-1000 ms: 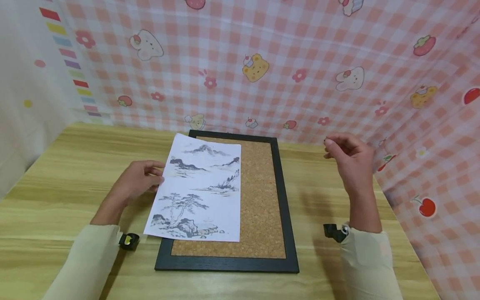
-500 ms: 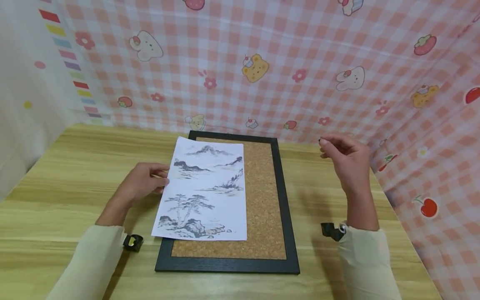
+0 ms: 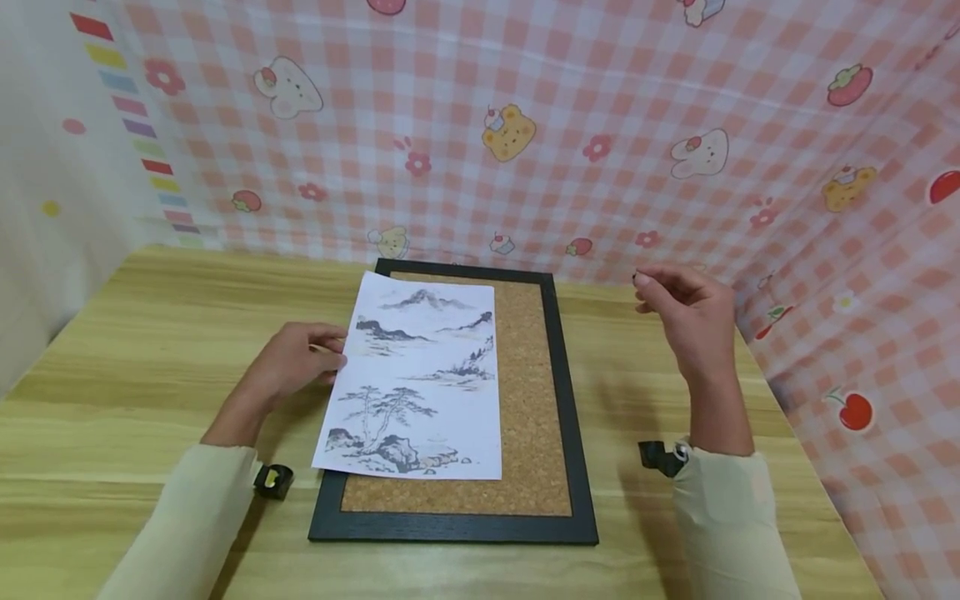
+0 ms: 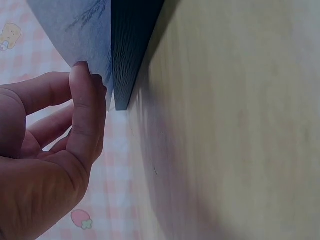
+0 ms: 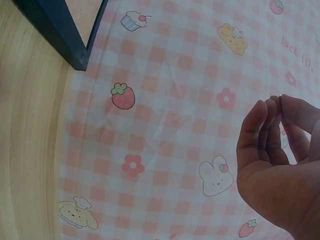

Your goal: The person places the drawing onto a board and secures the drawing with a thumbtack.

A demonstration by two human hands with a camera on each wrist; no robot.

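In the head view, a white sheet of paper [image 3: 420, 379] printed with an ink landscape lies over the left part of a black-framed corkboard [image 3: 534, 400]. My left hand [image 3: 296, 358] pinches the paper's left edge between thumb and fingers. The left wrist view has the same hand [image 4: 65, 125] at the paper's edge [image 4: 82, 30], beside the frame's dark side [image 4: 132, 50]. Raised to the right of the board, my right hand [image 3: 690, 312] pinches a tiny dark object [image 3: 635, 278] at its fingertips; its kind cannot be told. In the right wrist view, thumb and fingers of that hand [image 5: 272, 150] meet at the tips.
The board rests on a wood-grain table [image 3: 150, 350]. Behind it and along the right hangs a pink checked cloth [image 3: 600, 108] with cartoon prints. Each wrist wears a small black camera mount, the right one [image 3: 662, 458] facing the board.
My left hand has slid the paper to the right over the corkboard, covering more of it. The right hand has drifted slightly left with its fingertips still pinched.
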